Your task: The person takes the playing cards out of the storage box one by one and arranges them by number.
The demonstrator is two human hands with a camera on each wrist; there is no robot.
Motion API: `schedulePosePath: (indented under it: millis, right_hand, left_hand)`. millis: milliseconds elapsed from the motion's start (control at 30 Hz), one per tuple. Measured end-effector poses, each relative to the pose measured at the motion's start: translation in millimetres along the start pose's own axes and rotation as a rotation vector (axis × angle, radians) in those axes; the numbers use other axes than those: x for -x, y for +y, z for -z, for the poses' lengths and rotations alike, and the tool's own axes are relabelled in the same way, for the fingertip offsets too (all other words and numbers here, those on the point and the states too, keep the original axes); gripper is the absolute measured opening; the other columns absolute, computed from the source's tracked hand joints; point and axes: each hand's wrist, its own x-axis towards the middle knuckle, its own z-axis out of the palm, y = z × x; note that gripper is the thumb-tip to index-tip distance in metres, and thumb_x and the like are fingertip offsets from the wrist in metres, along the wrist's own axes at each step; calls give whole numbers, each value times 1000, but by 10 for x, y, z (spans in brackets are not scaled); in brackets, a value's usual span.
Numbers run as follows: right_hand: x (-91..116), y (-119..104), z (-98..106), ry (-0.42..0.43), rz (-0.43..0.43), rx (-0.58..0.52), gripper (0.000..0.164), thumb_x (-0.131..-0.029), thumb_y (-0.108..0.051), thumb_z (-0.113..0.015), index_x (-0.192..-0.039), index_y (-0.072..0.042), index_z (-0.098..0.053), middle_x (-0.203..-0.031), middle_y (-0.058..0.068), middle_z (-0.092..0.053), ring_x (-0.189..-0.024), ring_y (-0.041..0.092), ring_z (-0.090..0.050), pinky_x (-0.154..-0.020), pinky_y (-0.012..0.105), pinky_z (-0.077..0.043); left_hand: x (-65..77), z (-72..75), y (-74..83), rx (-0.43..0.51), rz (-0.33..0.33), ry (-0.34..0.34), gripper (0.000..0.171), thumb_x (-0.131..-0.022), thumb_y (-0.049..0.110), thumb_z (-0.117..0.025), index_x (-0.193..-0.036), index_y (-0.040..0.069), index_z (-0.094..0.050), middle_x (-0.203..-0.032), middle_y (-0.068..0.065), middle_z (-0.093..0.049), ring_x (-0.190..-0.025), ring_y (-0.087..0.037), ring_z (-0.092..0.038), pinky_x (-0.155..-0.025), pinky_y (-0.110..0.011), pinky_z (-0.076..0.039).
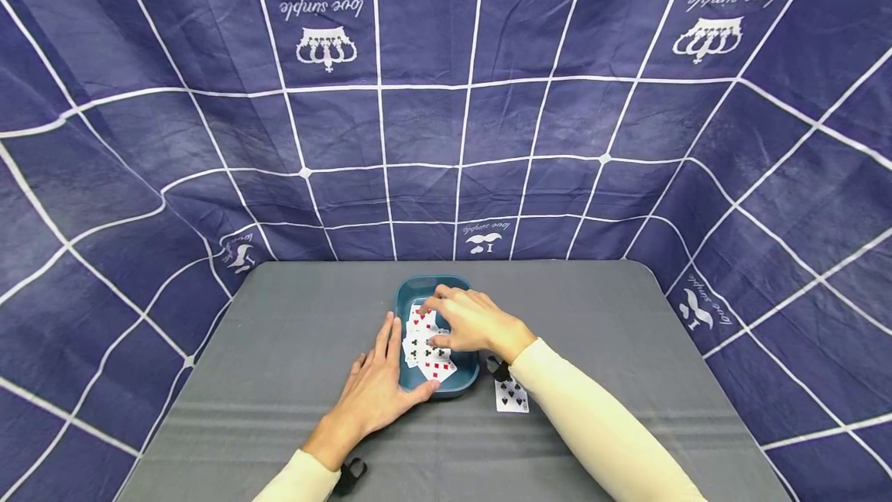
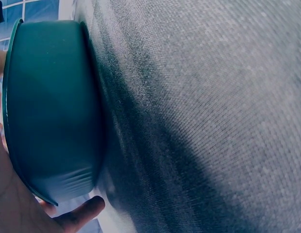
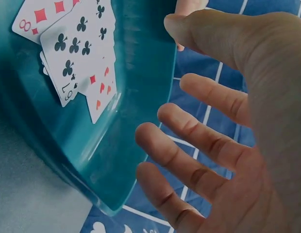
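A teal plastic tray (image 1: 461, 383) with raised walls stands on the grey table, and several playing cards (image 1: 437, 369) lie loosely overlapped inside it. My left hand (image 1: 376, 387) rests along the tray's left rim with fairly straight fingers, its thumb at the near edge. In the left wrist view that hand (image 2: 12, 194) lies along the rim beside the tray's outer wall (image 2: 53, 107). Over the tray's right side hovers my right hand (image 1: 477, 321), fingers spread. The right wrist view shows this hand (image 3: 228, 160) holding nothing, with clubs, diamonds and hearts cards (image 3: 75, 53) in the tray beyond.
One spades card (image 1: 512, 397) lies face up on the grey table (image 1: 592, 324), right of the tray and partly under the right wrist's black strap (image 1: 498, 368). A blue cloth with white grid lines (image 1: 425, 126) hangs behind and on both sides.
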Motion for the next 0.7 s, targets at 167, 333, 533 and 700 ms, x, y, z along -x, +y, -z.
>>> schedulePosePath:
  millis: [167,333,533,700]
  right_hand:
    - [-130,-12,-55,-66,-11,16,57,-99,-45,-95,-149,-26,-77,-136,0,-74,-112,24,-78,-93,50,-68]
    - [-238,-61,-123,-176,-33,29,63,-96,-44,-99,-153,-31,-76,-140,-2,-73,-122,20,-77,-102,47,-67]
    - [-331,-144,-174,-274,-47,41,68,-90,-36,-104,-153,-35,-77,-151,0,-72,-134,20,-75,-110,49,-66]
    - [-382,-182,-231,-332,-76,48,74,-87,-33,-107,-154,-36,-75,-154,2,-71,-134,20,-74,-112,50,-65]
  left_hand:
    - [-11,-5,-2,2,9,-11,138,-93,87,-77,-188,10,-15,-199,-7,-8,-160,-41,-60,-126,-79,-43]
    - [-14,-1,-2,2,7,-7,138,-93,85,-78,-188,10,-14,-199,-7,-7,-159,-42,-61,-125,-79,-44]
    - [-5,11,-5,20,13,-13,138,-93,85,-79,-189,11,-13,-199,-7,-7,-161,-43,-60,-125,-81,-44]
    - [11,11,-11,60,1,-12,138,-93,84,-80,-188,10,-15,-199,-11,-9,-154,-53,-63,-120,-80,-51]
